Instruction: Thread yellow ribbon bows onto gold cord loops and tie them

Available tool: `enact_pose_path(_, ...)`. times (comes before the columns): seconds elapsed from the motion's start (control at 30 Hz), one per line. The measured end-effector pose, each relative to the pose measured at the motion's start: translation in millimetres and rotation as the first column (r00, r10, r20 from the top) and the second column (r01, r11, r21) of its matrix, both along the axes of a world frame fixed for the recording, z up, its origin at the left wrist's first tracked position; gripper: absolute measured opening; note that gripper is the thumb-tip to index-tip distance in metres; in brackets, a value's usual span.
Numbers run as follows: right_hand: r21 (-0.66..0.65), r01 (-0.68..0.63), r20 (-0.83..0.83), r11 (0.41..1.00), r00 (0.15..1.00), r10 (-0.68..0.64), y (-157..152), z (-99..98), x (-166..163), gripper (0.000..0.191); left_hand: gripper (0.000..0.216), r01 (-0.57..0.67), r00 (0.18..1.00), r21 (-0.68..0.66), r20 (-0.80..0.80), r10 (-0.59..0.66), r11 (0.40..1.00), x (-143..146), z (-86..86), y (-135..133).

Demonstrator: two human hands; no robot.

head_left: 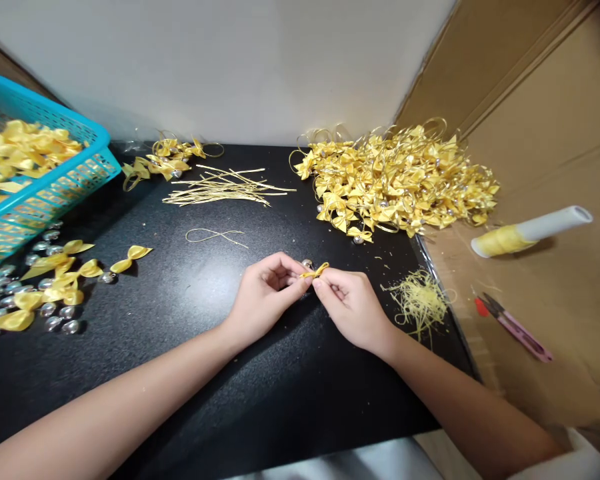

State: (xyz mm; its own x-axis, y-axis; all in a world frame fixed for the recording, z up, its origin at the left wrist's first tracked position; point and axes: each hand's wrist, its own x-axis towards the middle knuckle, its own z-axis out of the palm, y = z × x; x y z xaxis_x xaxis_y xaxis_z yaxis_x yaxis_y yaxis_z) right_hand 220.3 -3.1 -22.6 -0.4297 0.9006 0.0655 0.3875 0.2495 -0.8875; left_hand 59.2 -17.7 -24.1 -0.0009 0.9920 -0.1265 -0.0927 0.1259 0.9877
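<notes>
My left hand [267, 293] and my right hand [353, 307] meet over the middle of the black table. Between their fingertips is a small yellow ribbon bow [316, 271], pinched by the thumb and fingers of each hand. Right behind the left fingertips shows a silver jingle bell [307, 263]; whether it is fixed to the bow I cannot tell. A little beyond the hands lies a single gold cord [215, 235], crossed over itself in a loop. Farther back is a loose stack of straight gold cords [230, 187].
A blue basket [75, 180] of yellow bows stands at left, with silver bells [71, 327] and bows before it. Finished-looking bows with loops [395, 180] are heaped back right. Thread scraps [420, 300], pink-handled snips [523, 333] and a ribbon-wrapped tube [505, 240] lie at right.
</notes>
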Motion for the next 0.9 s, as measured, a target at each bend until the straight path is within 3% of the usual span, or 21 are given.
enact_pose_path(0.33, -0.058, -0.009, -0.062, 0.998, 0.998, 0.006, 0.8, 4.9, 3.2, 0.035, 0.02, -0.04, 0.999, -0.065, -0.016, 0.039, 0.997, -0.2, -0.3, 1.1)
enact_pose_path(0.9, -0.097, -0.029, -0.072, 0.995, 0.997, 0.022, 1.5, 6.2, 3.3, 0.032, 0.021, -0.073, 0.997, -0.053, -0.001, 0.073, 0.996, 1.3, 0.2, 1.5)
